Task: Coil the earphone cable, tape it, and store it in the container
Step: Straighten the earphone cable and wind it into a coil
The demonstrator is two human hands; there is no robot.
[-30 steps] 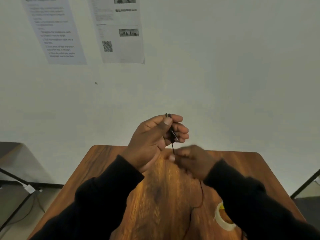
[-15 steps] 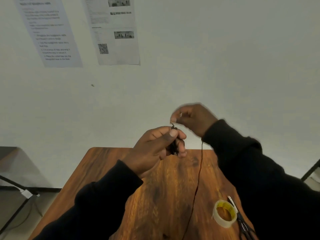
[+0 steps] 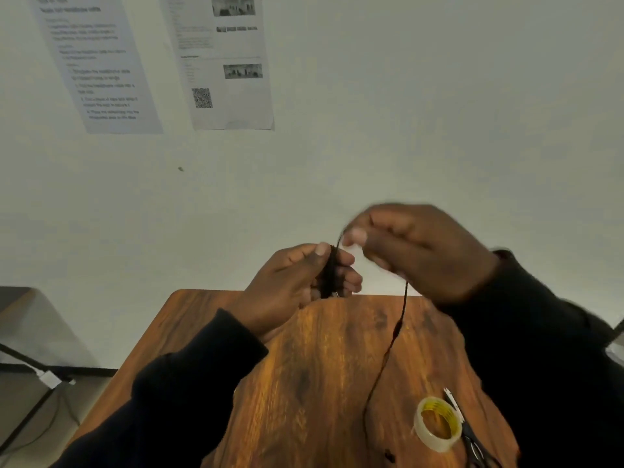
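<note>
Coiling step: our left hand (image 3: 290, 282) clamps the wound coil (image 3: 330, 275); our right hand (image 3: 418, 248) pinches the earphone cable (image 3: 391, 342), next looping the remaining slack around.

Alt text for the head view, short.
Left hand holds a dark coil of earphone cable above a wooden table while the right hand pinches the loose strand; tape roll and scissors lie at right.

Two printed sheets (image 3: 101, 69) on wall (image 3: 405, 96): text too blurred to read; QR code (image 3: 202, 98) on right sheet.
</note>
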